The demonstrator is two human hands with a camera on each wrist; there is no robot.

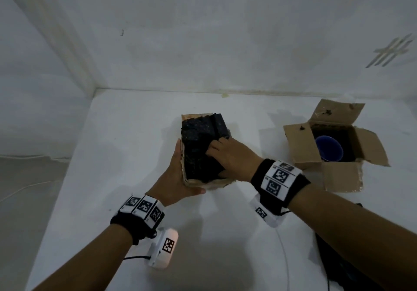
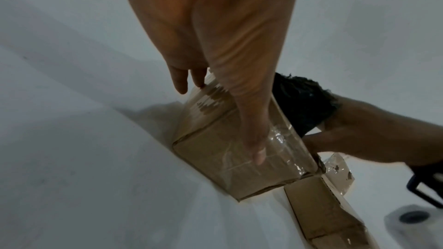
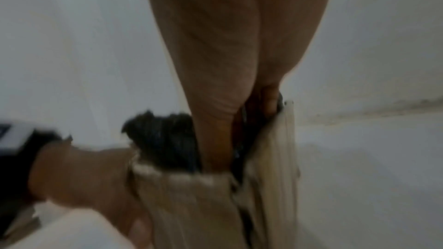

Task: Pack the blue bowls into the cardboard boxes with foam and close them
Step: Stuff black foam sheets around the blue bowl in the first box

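- The left hand (image 1: 174, 179) lies flat against the left wall of the near box (image 2: 230, 150), fingers straight and thumb under the near edge. I judge this braces the box so that it cannot slide on the tabletop (image 1: 135, 234) while the foam goes in.
- The right hand (image 1: 230, 157) presses down on the black foam (image 1: 198, 146), fingers tucked along its right edge and thumb on the near side. This looks like seating the foam, which stands above the rim.
- No bowl shows in this box; the foam hides the inside.
- The 2nd box (image 1: 306, 153) stands well apart to the right, all 4 flaps open, with a blue bowl (image 1: 329, 148) sitting in dark foam.
- By my reading, neither box is closed yet; flaps come next.
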